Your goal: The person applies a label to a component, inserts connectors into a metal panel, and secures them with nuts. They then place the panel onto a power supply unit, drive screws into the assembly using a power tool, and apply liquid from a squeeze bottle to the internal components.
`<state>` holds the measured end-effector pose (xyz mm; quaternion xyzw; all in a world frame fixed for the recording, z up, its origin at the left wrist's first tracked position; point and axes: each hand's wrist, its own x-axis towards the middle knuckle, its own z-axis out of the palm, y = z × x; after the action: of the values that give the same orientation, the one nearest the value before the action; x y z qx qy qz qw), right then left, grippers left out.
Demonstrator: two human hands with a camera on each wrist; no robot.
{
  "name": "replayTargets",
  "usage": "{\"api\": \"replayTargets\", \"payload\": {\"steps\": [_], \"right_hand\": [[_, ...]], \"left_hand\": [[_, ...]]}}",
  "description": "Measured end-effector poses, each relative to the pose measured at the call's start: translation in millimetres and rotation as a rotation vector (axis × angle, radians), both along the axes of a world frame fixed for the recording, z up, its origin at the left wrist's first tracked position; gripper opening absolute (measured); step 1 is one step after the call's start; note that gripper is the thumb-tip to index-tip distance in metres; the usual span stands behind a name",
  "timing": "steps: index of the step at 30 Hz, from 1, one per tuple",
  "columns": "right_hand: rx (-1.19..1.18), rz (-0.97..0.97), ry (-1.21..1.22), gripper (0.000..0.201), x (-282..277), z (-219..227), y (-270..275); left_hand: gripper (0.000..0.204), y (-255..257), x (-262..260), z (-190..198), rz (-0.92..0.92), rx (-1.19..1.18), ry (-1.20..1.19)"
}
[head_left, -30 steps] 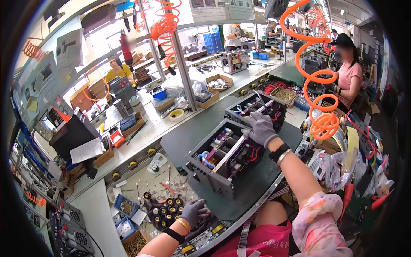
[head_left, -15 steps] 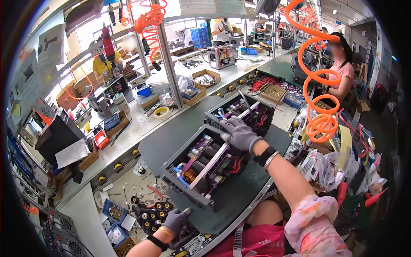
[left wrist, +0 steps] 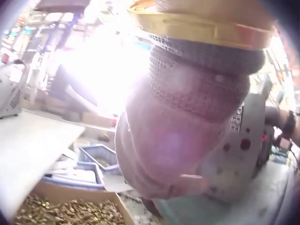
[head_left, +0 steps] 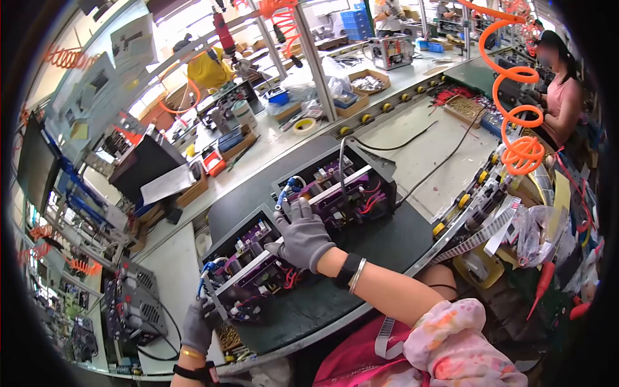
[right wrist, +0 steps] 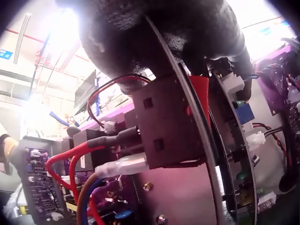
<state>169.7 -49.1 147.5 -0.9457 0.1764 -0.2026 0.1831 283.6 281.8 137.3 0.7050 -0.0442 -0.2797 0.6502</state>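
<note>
Two open-topped dark units with purple boards, a near one (head_left: 251, 267) and a far one (head_left: 332, 187), sit end to end on a dark green mat (head_left: 361, 258). My gloved right hand (head_left: 302, 237) lies across their junction, fingers spread, thumb at the near unit's light bar. In the right wrist view the dark glove (right wrist: 164, 37) is above a thin upright plate and red wires. My left hand (head_left: 196, 327) is at the near unit's left end; in the left wrist view the glove (left wrist: 173, 136) stands beside a grey panel (left wrist: 239, 159), fingertips mostly hidden.
A box of small brass-coloured parts (left wrist: 70, 213) and blue bins (left wrist: 101, 157) stand by my left hand. Black cables (head_left: 438, 171) trail from the far unit across the bench. Orange coiled hose (head_left: 516, 116) hangs at the right, near a person in pink (head_left: 562, 106).
Both units have shifted left along the mat with my right hand on them. My left hand has left the mat's front edge and is now at the near unit's end. The head view has turned.
</note>
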Motion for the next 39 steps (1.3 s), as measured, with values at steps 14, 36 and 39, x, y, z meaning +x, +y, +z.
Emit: {"api": "replayTargets", "payload": {"steps": [14,36,39], "right_hand": [[-0.539,-0.245,0.136,0.043,-37.0,-1.6,-92.4],[-0.447,-0.172,-0.064,0.033,-154.7,1.2,-135.6],[-0.3,-0.014,-0.267,0.043,-129.1,11.9,-123.1]], "left_hand": [[0.02,-36.1,56.0,-29.2,0.109,-0.137,-0.27],[0.07,-43.9,36.3,-16.4,0.116,-0.22,-0.383],[0.069,-37.3,31.5,-8.2,0.004,-0.225,-0.36]]}}
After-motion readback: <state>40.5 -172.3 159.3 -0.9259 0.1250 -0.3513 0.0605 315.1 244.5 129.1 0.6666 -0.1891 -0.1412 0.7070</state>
